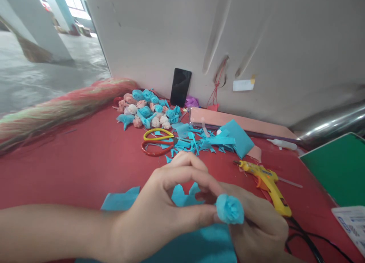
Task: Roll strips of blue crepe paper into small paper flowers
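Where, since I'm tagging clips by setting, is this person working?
Probably a craft worktable: a pile of paper flowers, a yellow glue gun and scissors lie on the red tabletop, and the left hand and right hand hold a blue paper flower.

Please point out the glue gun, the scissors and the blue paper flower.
glue gun (269,183), head view, on its yellow body.
scissors (172,138), head view, where the two handles meet.
blue paper flower (229,209), head view, on its rolled centre.

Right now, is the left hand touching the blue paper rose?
Touching. In the head view the left hand pinches the rose with thumb and forefinger, no gap showing.
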Demonstrator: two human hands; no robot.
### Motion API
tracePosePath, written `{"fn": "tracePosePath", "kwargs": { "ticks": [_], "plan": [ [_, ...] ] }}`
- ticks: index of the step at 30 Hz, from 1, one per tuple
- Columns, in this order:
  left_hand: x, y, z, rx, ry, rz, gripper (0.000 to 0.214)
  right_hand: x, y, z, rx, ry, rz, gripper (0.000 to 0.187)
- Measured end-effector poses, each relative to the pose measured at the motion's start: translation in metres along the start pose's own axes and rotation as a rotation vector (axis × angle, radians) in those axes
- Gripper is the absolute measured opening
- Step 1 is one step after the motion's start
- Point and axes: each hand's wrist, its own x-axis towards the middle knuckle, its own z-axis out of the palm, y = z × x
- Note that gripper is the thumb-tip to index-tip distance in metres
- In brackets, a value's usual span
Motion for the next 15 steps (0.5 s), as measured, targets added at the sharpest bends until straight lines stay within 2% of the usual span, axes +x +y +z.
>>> {"fn": "tracePosePath", "kwargs": {
  "ticks": [6,12,15],
  "plan": [
    [-0.0027,-0.0006,-0.0028,-0.052,-0.027,0.027,0.014,0.0025,-0.0006,0.0023,0.093,0.038,0.042,0.053],
    [-0.001,0.0033,-0.0037,-0.22,-0.072,-0.004,0.01,0.0037,-0.0015,0.0048,0.075,0.125,0.094,0.033],
    [0.0029,0.0027,-0.0075,-0.181,-0.054,0.06,0.014,0.0023,-0.0007,0.0062,0.079,0.144,0.112,0.025]
  ]
}}
